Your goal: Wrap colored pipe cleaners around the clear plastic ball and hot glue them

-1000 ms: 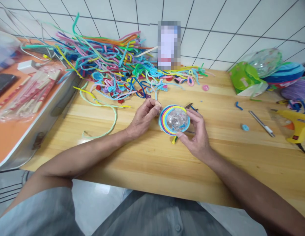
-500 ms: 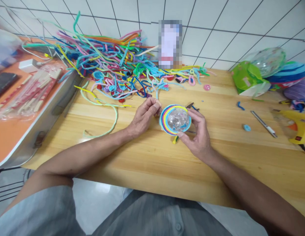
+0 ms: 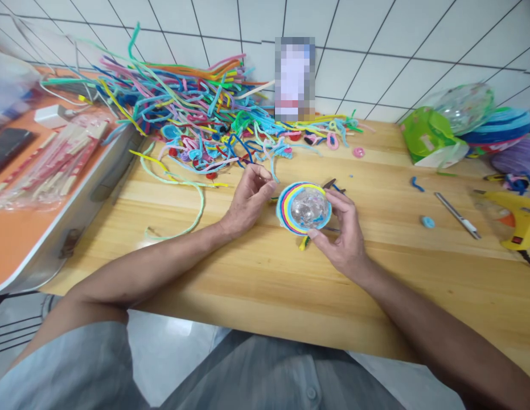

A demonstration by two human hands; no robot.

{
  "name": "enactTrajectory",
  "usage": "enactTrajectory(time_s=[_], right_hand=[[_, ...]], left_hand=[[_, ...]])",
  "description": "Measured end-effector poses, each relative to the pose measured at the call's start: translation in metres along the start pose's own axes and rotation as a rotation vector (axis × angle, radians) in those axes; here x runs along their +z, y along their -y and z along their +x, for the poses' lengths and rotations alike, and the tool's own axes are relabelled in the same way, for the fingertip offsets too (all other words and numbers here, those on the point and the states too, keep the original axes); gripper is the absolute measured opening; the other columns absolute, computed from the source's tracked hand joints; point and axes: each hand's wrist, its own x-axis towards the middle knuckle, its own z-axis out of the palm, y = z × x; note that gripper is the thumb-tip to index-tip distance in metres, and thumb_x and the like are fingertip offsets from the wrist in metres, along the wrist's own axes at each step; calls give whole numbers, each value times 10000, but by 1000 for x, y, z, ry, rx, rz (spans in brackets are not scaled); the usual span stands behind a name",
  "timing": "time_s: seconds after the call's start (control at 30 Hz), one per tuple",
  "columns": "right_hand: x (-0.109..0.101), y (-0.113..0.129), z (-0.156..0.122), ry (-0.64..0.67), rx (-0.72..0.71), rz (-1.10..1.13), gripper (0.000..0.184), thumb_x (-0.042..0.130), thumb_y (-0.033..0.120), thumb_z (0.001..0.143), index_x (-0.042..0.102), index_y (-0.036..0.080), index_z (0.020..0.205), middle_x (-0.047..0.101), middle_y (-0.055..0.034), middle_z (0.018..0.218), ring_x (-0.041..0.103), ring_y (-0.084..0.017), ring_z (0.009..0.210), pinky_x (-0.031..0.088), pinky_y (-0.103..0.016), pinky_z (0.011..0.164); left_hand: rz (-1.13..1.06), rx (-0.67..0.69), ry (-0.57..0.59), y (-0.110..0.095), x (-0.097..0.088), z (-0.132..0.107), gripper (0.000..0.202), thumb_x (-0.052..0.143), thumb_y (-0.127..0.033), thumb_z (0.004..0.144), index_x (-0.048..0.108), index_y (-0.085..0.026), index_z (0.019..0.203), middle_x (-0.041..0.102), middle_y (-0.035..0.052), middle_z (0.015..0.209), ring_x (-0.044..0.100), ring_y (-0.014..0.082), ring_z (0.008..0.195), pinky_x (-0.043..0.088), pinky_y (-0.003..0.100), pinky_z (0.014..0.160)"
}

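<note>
My right hand [image 3: 344, 233] grips a small round piece [image 3: 282, 209], a clear plastic dome ringed with blue, pink, yellow and light-blue pipe cleaners. Its thumb is at the near edge and its fingers are on the far right edge. Just left of that piece, my left hand [image 3: 250, 202] is curled loosely, thumb and forefinger apart, and I see nothing held in it. Dark scissor-like tips [image 3: 330, 184] show behind the piece. A yellow and green pipe cleaner end [image 3: 304, 243] pokes out below it.
Loose pipe cleaners [image 3: 183, 108] form a heap along the tiled wall, beside a blurred phone [image 3: 294, 80]. To the right lie a utility knife [image 3: 457, 215], a yellow glue gun [image 3: 518, 219] and a green packet [image 3: 431, 136]. An orange tray [image 3: 17, 250] holds wrapped chopsticks [image 3: 64, 154].
My left hand has drawn slightly left, and its pinched thumb and forefinger have come apart. My right hand keeps the round piece in nearly the same place.
</note>
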Motion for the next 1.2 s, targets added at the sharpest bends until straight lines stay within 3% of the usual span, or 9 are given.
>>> enactTrajectory(time_s=[0.1,0.27,0.53,0.7,0.83,0.93,1.03,1.1,1.2], right_hand=[[0,0,0,2,4,0,817,837,522,950,444,331,1640,538,-169,1615,536,-399,1541,561,-647,1174],[0,0,0,5,8,-3,812,824,532,958,437,330,1642,536,-169,1615,522,-400,1555,560,-652,1178],[-1,0,0,2,1,-3,819,832,530,950,442,325,1640,539,-170,1618,529,-404,1548,559,-647,1177],[-1,0,0,8,0,-20,812,825,528,955,437,322,1638,540,-173,1612,537,-396,1539,562,-636,1169],[-1,1,0,9,13,-16,790,814,523,964,440,318,1629,536,-171,1620,531,-390,1547,563,-626,1175],[0,1,0,15,34,-8,771,800,522,971,440,324,1623,531,-164,1630,526,-390,1554,556,-632,1185],[-1,1,1,14,64,9,753,783,554,974,450,321,1608,530,-160,1638,523,-392,1559,548,-645,1202],[-1,1,1,18,88,28,750,774,588,971,459,317,1596,537,-156,1634,520,-390,1565,543,-646,1217],[-3,1,2,29,111,65,708,714,635,998,478,321,1587,545,-143,1634,512,-375,1576,540,-639,1234]], left_hand=[[4,11,-47,4,-1,3,513,887,-610,888,561,-248,1051,612,-23,986,482,87,679,432,231,601],[1,-34,4,2,-2,3,497,883,-644,885,625,-220,905,559,-45,787,473,88,628,427,233,584],[-29,-92,10,-6,-1,-1,497,812,-688,936,711,-202,929,681,-14,816,539,85,629,465,229,608],[20,-72,-1,1,-2,1,505,742,-708,983,653,-214,921,601,-36,703,524,112,638,474,243,643],[99,51,6,3,-4,-4,447,781,-652,977,621,-236,1015,682,14,1024,631,146,909,559,276,872],[201,109,209,0,-5,-14,406,648,-602,1079,647,-259,1296,678,83,1351,660,208,1209,562,349,1071],[271,176,406,-2,-7,-20,466,585,-550,1119,576,-282,1500,590,132,1575,549,281,1516,480,465,1276],[281,197,441,-1,-7,-21,458,573,-509,1130,553,-298,1536,555,138,1629,486,289,1597,420,505,1347],[262,171,432,1,-7,-20,444,585,-486,1128,556,-303,1531,558,136,1634,529,282,1565,447,495,1336]])
